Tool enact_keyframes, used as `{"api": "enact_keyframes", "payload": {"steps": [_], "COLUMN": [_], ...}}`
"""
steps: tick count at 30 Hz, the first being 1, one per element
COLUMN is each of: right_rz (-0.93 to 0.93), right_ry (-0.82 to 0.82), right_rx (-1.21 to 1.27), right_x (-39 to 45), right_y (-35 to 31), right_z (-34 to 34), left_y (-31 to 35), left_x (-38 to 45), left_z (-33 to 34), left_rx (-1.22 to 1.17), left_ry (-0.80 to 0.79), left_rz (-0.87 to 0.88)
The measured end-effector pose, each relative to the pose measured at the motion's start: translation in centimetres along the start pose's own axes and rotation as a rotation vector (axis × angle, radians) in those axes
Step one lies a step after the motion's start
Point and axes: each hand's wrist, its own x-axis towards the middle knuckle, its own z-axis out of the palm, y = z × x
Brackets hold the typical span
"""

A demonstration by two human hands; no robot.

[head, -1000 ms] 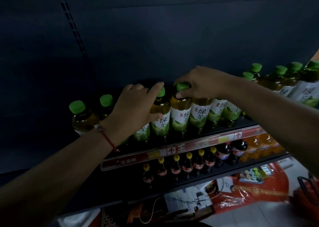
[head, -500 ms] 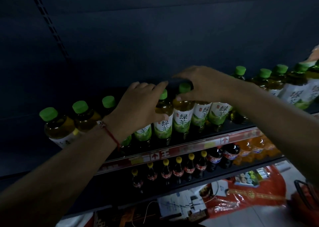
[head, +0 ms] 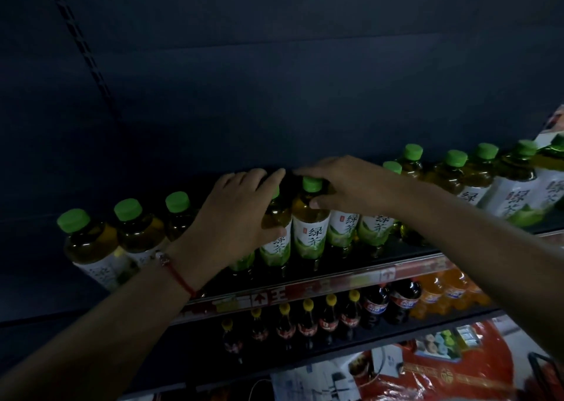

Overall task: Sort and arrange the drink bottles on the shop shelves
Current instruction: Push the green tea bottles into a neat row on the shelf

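Left hand point(head: 241, 217) cups one green tea bottle point(head: 276, 232), thumb across its front. Right hand point(head: 345, 187) pinches its neighbour point(head: 309, 226) by the neck (probably squaring the row, labels outward).

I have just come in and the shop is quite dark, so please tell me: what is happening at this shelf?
A person is arranging green tea bottles on the upper shelf. The left hand grips the upper part of one green-capped bottle, and the right hand holds the neck of the bottle beside it. More green tea bottles stand in a row to both sides. The shelf below holds dark yellow-capped bottles, cola bottles and orange drinks.
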Motion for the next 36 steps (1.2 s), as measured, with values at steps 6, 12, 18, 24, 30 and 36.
{"api": "enact_keyframes", "payload": {"steps": [6, 12, 18, 24, 30, 36], "right_rz": [0.13, 0.08, -0.011, -0.074, 0.184, 0.188], "right_ry": [0.216, 0.021, 0.002, 0.055, 0.085, 0.071], "right_rx": [-0.036, -0.108, -0.126, -0.109, -0.031, 0.228], "right_x": [-2.1, -1.3, -1.1, -1.9, -5.3, -6.7], "right_y": [3.4, 5.1, 5.7, 6.4, 10.1, 11.9], "right_z": [-2.6, -1.6, -1.8, -1.8, -4.9, -2.8], "left_y": [3.9, 5.1, 5.4, 6.2, 8.6, 9.9], "left_x": [1.6, 2.8, 2.6, 2.9, 6.3, 7.8], "left_z": [1.5, 2.7, 2.8, 2.2, 1.2, 1.9], "left_rx": [0.06, 0.124, 0.108, 0.019, 0.028, -0.025], "left_ry": [0.087, 0.111, 0.097, 0.081, -0.016, -0.04], "left_rz": [0.045, -0.002, -0.054, -0.094, -0.006, -0.034]}}
